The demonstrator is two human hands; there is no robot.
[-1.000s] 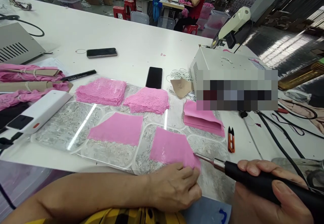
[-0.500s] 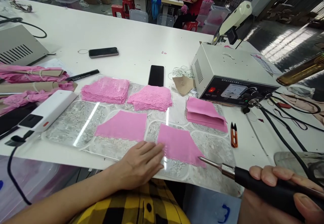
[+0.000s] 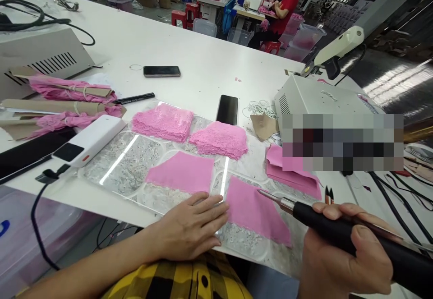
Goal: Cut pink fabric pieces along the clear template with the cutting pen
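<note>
My right hand (image 3: 341, 258) grips a black-handled cutting tool (image 3: 324, 227) whose metal tip (image 3: 267, 196) hovers over the upper edge of a flat pink fabric piece (image 3: 253, 211). My left hand (image 3: 189, 227) lies flat, fingers apart, on the clear plastic template (image 3: 122, 163), its fingertips at the left edge of that piece. A second flat pink piece (image 3: 181, 172) lies just beyond my left hand. Behind these sit two stacks of pink lace (image 3: 162, 121) (image 3: 219, 139), and a stack of plain pink pieces (image 3: 291, 172) rests at the right.
A white control box (image 3: 321, 103) stands at the right with black cables (image 3: 399, 200). Orange snips (image 3: 329, 194), two phones (image 3: 227, 109) (image 3: 161, 71), a black pen (image 3: 133, 98), a white power bank (image 3: 89, 139) and pink lace bundles (image 3: 67, 105) lie around. A person in red sits far behind.
My left hand left the right corner of the pink piece and moved to its left edge, lying flat. The tool tip rose from the lower corner to the piece's upper edge.
</note>
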